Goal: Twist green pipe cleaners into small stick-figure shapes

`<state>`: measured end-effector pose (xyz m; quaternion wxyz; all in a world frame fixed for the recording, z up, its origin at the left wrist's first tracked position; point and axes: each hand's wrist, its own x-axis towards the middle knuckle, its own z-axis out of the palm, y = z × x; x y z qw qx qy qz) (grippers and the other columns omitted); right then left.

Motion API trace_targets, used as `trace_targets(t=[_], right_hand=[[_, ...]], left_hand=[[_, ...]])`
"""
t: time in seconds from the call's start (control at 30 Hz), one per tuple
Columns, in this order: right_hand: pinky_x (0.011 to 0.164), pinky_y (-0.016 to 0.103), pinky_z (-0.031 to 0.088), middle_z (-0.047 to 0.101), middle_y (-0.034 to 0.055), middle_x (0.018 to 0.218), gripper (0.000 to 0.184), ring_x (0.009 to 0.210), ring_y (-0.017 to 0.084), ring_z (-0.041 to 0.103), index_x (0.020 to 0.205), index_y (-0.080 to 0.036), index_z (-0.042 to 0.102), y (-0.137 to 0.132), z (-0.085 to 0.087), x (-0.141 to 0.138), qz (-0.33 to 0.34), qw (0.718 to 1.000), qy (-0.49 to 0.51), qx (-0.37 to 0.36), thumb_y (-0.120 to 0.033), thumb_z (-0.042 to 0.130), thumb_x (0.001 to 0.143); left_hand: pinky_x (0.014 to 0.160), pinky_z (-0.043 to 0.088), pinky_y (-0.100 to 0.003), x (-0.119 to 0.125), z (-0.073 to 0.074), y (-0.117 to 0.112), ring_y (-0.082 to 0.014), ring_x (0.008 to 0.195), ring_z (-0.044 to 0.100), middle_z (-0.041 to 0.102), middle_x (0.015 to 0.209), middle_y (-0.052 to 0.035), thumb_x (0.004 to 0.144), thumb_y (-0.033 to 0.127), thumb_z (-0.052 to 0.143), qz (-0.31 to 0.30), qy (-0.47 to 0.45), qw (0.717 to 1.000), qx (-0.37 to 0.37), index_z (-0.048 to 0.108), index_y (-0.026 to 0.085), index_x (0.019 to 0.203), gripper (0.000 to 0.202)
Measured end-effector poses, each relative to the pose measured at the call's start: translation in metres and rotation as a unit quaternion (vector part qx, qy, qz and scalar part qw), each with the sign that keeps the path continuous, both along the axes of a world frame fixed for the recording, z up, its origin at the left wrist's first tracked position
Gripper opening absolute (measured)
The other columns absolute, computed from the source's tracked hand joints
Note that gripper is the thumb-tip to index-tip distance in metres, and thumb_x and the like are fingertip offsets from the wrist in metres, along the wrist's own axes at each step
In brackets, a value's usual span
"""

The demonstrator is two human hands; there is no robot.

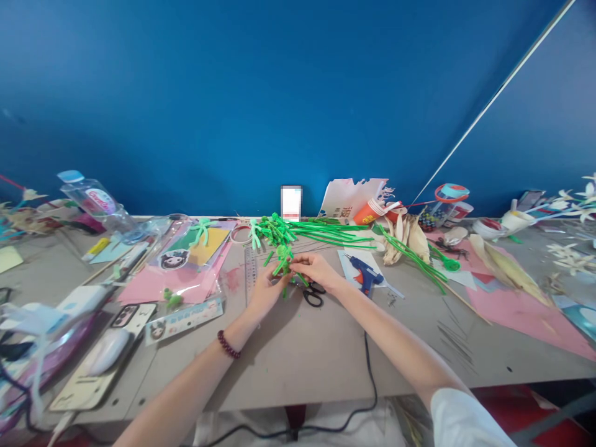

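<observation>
Both my hands meet at the middle of the table over a green pipe-cleaner shape (284,259). My left hand (264,288), with a dark red bead bracelet on its wrist, has its fingers closed on the lower stem. My right hand (313,268) pinches the same green piece from the right. Black scissors (313,293) lie on the table just under my right hand. A pile of finished green pipe-cleaner stems (302,231) lies right behind my hands.
A blue glue gun (364,272) lies right of my hands, its cable running off the table's front edge. A clear ruler (250,270), pink paper (153,284), packets and a plastic bottle (95,200) crowd the left. Dried husks (410,239), cups and paper flowers fill the right.
</observation>
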<state>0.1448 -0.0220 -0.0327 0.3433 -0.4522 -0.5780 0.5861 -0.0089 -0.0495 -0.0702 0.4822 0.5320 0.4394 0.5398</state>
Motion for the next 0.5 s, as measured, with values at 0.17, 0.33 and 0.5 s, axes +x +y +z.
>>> trace_targets(t=[0.17,0.33,0.5], right_hand=[[0.066,0.025,0.042,0.066,0.0029,0.074,0.020,0.067,0.013,0.057,0.078,-0.014,0.066,0.004,-0.004,0.002,-0.024,0.996,-0.035,0.078,-0.032,0.063,0.068],[0.067,0.026,0.041,0.067,0.0046,0.079,0.023,0.070,0.014,0.055,0.081,-0.014,0.069,0.005,-0.004,0.003,-0.043,0.991,-0.063,0.110,-0.033,0.060,0.070],[0.060,0.024,0.040,0.064,0.0020,0.072,0.027,0.060,0.011,0.050,0.088,-0.014,0.068,0.002,-0.001,0.000,-0.021,0.997,-0.023,0.067,-0.031,0.063,0.068]], left_hand=[[0.079,0.047,-0.033,-0.001,-0.003,0.004,-0.0227,0.085,0.064,0.071,0.086,-0.0089,0.070,0.036,0.066,-0.014,-0.033,0.999,-0.026,0.068,0.014,0.086,0.028],[0.063,0.049,-0.029,0.000,0.005,0.002,-0.0182,0.069,0.065,0.070,0.079,-0.0059,0.066,0.037,0.070,0.006,-0.105,0.994,-0.035,0.057,0.016,0.088,0.034],[0.062,0.050,-0.029,0.000,0.009,-0.002,-0.0187,0.072,0.065,0.069,0.085,-0.0054,0.064,0.036,0.072,0.012,-0.095,0.994,-0.055,0.061,0.016,0.085,0.031]])
